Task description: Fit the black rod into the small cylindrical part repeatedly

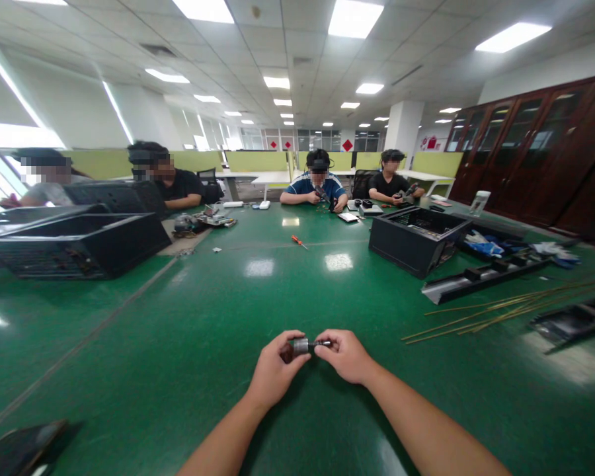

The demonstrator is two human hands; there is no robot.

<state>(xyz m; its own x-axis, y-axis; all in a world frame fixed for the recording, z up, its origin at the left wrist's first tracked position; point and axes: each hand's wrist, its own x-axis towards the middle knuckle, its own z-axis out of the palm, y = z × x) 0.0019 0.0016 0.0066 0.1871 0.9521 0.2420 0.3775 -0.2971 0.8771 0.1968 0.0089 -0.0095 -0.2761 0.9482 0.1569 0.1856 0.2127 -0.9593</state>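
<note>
Holding a small cylindrical silver-coloured metal part (301, 346) crosswise above the glossy green tabletop (218, 311), the person near me, as the head camera shows, uses both bare hands. The left hand (276, 371) curls narrowly around the body's left end, seemingly to steady it, while the right hand (348, 356) pinches the thin dark shaft (319, 343), probably because fingertips give finer control there; the grips support the piece from both ends. Farther off lies a screwdriver with an orange handle (296, 239), unneeded for this grip, I'd judge. Long, thin brass-coloured rods (469, 317) and an open black metal case (401, 248) sit off to the right, perhaps leaving elbow room.
</note>
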